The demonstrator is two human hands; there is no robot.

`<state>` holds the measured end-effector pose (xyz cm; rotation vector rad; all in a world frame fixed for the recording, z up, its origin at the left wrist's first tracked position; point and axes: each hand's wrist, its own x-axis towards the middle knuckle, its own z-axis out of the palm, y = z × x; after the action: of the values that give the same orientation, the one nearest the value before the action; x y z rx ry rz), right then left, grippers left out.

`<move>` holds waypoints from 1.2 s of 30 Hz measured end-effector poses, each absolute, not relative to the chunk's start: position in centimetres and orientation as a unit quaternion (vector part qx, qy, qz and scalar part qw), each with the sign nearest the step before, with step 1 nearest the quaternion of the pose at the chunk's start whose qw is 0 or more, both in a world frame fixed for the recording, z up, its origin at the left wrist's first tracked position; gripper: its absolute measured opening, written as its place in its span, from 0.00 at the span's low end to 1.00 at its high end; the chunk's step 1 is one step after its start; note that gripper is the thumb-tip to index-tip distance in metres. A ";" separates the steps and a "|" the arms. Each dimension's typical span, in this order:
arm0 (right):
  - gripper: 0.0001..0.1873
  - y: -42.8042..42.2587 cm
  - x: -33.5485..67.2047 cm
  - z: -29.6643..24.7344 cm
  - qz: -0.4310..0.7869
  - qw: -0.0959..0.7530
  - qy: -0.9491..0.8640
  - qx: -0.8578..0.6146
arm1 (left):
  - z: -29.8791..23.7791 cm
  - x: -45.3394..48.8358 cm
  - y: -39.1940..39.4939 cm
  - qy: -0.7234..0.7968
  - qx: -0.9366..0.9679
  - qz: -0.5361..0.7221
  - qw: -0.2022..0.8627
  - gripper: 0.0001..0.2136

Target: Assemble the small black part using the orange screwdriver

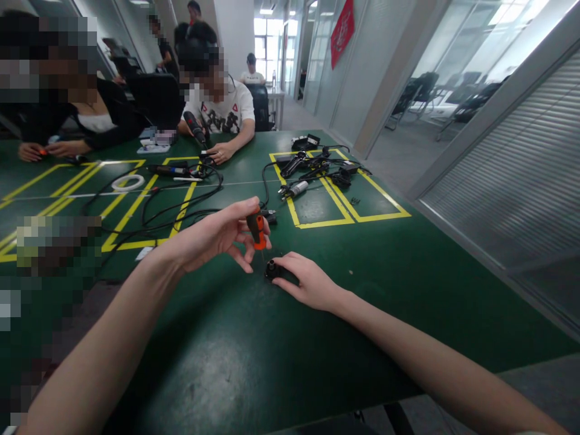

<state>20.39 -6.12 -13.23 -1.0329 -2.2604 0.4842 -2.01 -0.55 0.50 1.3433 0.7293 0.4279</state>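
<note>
Left hand (212,238) grips the orange screwdriver (258,230) upright, tip pointing six o'clock at the black part (271,269) that the right hand (310,283) pinches.

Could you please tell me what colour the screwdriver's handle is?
The screwdriver handle is orange and black, best seen in the head view.

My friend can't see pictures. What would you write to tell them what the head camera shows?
A person's left hand holds a small orange-handled screwdriver upright, tip down over a small black part that the right hand steadies on a green table. Farther off, black cables and tools lie in yellow-taped boxes, and other people sit across the table.
</note>
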 end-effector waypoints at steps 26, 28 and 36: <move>0.14 -5.9 20.2 -13.4 0.189 0.309 -0.840 -0.405 | 0.5 -1.2 -1.2 0.315 0.622 0.209 0.686 0.24; 0.14 -5.9 20.3 -13.5 0.190 0.314 -0.839 -0.402 | 0.5 -1.2 -1.1 0.310 0.630 0.208 0.681 0.23; 0.15 -5.9 20.4 -13.4 0.187 0.313 -0.839 -0.404 | 1.0 -1.8 -0.8 0.363 0.703 0.228 0.568 0.22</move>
<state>20.41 -5.89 -13.42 -1.0656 -2.2115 0.4934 -1.75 -0.83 1.03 1.6502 0.8518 0.5356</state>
